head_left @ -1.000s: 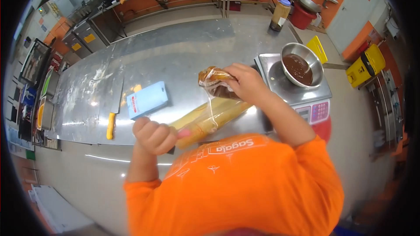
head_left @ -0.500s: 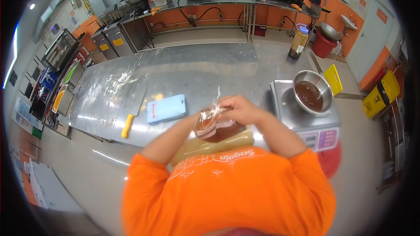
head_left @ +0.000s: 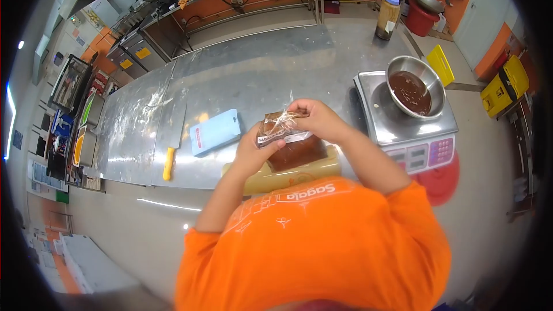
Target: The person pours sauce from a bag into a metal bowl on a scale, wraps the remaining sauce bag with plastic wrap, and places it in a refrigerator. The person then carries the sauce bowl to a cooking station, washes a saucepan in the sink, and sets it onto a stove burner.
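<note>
A clear plastic bag (head_left: 296,152) of something brown, with a printed label band, stands between my hands near the table's front edge. My left hand (head_left: 253,152) grips its left side, thumb across the label. The fingers of my right hand (head_left: 315,120) pinch the gathered plastic at the bag's top. Right behind the bag, against my shirt, lies a yellowish roll (head_left: 259,181). A pale blue packet (head_left: 216,132) lies flat to the left of my left hand.
Left of the packet is a large knife with a yellow handle (head_left: 169,164). On the right, a steel bowl (head_left: 435,106) of brown mixture sits on a digital scale (head_left: 377,115). A lidded jar (head_left: 387,20) stands at the table's far right.
My view has tipped downward. The bag has turned so its label and brown contents show more plainly, and my left hand has come into sight on its left side.
</note>
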`<act>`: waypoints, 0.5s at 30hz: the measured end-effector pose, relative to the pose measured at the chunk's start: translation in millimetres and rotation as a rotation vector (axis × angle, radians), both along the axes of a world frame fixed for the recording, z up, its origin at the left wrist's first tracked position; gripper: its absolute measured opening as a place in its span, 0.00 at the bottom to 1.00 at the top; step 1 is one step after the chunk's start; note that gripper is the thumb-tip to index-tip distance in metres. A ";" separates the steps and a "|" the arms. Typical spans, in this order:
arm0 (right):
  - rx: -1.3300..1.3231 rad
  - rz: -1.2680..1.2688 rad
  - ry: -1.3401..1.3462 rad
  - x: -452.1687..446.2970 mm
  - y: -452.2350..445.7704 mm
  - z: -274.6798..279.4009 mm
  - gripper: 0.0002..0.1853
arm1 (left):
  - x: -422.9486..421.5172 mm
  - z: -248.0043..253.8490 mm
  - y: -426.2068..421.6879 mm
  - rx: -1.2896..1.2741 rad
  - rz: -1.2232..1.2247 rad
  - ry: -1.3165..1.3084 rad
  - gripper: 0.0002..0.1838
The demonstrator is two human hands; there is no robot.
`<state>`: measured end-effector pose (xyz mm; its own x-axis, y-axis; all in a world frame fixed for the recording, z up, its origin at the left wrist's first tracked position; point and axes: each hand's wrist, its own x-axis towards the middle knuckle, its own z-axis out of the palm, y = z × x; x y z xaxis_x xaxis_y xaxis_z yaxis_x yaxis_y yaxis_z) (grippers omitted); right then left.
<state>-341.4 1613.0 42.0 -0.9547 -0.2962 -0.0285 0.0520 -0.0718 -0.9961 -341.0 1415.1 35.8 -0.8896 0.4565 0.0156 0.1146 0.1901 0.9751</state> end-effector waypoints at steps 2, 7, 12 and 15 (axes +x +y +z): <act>-0.157 0.036 -0.054 4.7 0.6 -8.6 0.08 | -2.4 -5.7 -1.9 0.000 -0.044 -0.048 0.24; -0.187 0.089 -0.027 5.0 5.3 -4.8 0.08 | -3.0 12.4 -2.0 0.037 -0.106 -0.119 0.21; 0.123 -0.097 0.287 14.4 32.8 -1.6 0.13 | -6.0 -4.9 -1.0 0.135 0.012 -0.087 0.17; 0.454 -0.513 -0.124 30.7 62.7 -83.8 0.24 | -11.0 -13.3 -16.7 0.210 0.048 -0.057 0.18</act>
